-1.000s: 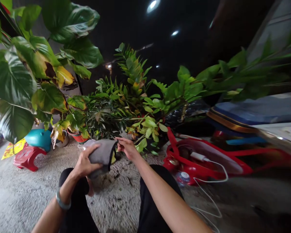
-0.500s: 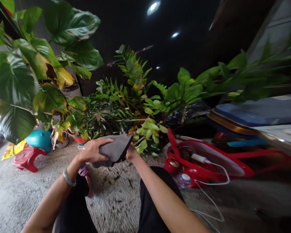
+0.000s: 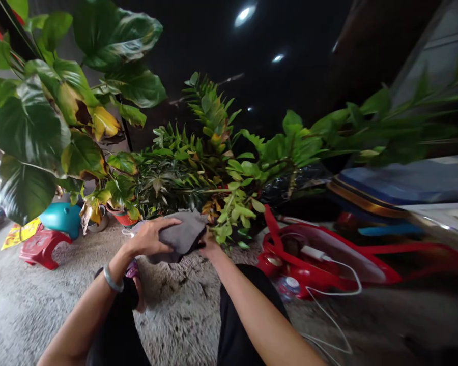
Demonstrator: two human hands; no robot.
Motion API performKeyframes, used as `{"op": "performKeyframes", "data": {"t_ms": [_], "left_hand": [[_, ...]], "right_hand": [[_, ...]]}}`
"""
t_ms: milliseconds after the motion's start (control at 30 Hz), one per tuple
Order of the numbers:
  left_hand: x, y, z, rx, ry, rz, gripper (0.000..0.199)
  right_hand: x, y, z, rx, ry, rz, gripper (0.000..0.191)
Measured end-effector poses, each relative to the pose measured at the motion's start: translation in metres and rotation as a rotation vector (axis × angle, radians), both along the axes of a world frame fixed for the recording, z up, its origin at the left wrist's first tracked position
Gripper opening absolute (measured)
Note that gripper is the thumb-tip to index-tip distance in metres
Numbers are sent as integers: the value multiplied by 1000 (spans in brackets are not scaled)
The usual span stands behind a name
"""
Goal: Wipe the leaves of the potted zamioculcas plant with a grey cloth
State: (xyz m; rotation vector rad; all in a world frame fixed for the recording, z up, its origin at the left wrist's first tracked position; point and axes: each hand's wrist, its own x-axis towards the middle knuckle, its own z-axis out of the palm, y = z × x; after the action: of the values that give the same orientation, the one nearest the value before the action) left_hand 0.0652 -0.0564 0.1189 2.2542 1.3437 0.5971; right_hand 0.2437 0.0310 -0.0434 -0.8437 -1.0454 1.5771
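A piece of dark grey fabric (image 3: 183, 235) is stretched between my two hands, low over the ground and above my knees. My left hand (image 3: 152, 236) grips its left side, fingers spread over the top and a silvery bangle on the wrist. At its right edge, where a dark fold or opening shows, my right hand (image 3: 209, 244) pinches the fabric. The right fingertips are mostly hidden behind it. Something whitish, too small to name, peeks out by the left knuckles.
Potted plants (image 3: 198, 162) crowd the space ahead, with large leaves (image 3: 26, 127) at left. A red stool (image 3: 44, 249) and a teal object (image 3: 61, 219) stand on rough ground. At right sit a red bag (image 3: 328, 274) with a white cable (image 3: 345, 292) and a bottle (image 3: 290, 285).
The right edge of the grey fabric has dropped and folded over a little as my right hand shifted. My left hand keeps its hold.
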Motion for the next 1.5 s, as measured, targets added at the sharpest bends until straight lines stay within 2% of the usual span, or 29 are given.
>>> {"op": "performKeyframes", "data": {"t_ms": [100,200,267,333,400,467,533,567,633,733,767,833,933,1000,1067,1133,1233,1300,1367,1433,1500], "left_hand": [[-10,-4,17,95,-104,20,75],[-22,16,34,283,-284,208,75],[-27,26,32,359,-340,385,76],[-28,23,17,333,-307,479,76],[-27,6,-3,207,-206,405,74],[-25,-18,-18,57,-91,213,72],[-27,-34,-20,4,-52,102,70],[-29,-37,-16,30,-77,110,69],[-38,-29,-2,161,-189,241,67],[-53,-3,10,358,-351,535,71],[-56,3,8,371,-379,612,73],[-57,5,-10,287,-391,673,74],[-50,-17,-49,53,-315,567,74],[-44,-36,-63,-1,-299,514,72],[-42,-46,-57,39,-344,532,71],[-44,-41,-32,148,-406,585,71],[-50,-12,8,378,-453,674,69],[-50,6,17,443,-462,717,68],[-46,13,3,360,-454,719,71],[-37,5,-27,198,-425,673,73],[-27,-14,-55,73,-384,598,72]], "right_hand": [[-1,-1,3,-103,28,1,24],[-2,-3,9,-192,53,19,26],[-2,-4,13,-200,72,32,30],[-2,-5,16,-215,91,39,30],[-2,-6,17,-229,102,29,27],[-2,-6,17,-228,110,-4,24],[-1,-6,18,-220,106,-17,23],[-1,-7,18,-222,96,-13,23],[-1,-7,20,-234,70,17,23],[-2,-8,23,-234,75,36,21],[-2,-8,23,-233,84,34,20],[-3,-8,23,-244,89,19,20],[-2,-8,21,-259,80,5,20],[-1,-8,20,-245,84,16,20],[0,-8,20,-238,89,27,18],[-1,-8,22,-239,92,32,17],[-4,-8,26,-240,99,19,17],[-6,-8,28,-245,100,11,16],[-7,-7,27,-255,92,16,15],[-6,-7,25,-273,67,25,14],[-3,-7,21,-286,38,31,14]]}}
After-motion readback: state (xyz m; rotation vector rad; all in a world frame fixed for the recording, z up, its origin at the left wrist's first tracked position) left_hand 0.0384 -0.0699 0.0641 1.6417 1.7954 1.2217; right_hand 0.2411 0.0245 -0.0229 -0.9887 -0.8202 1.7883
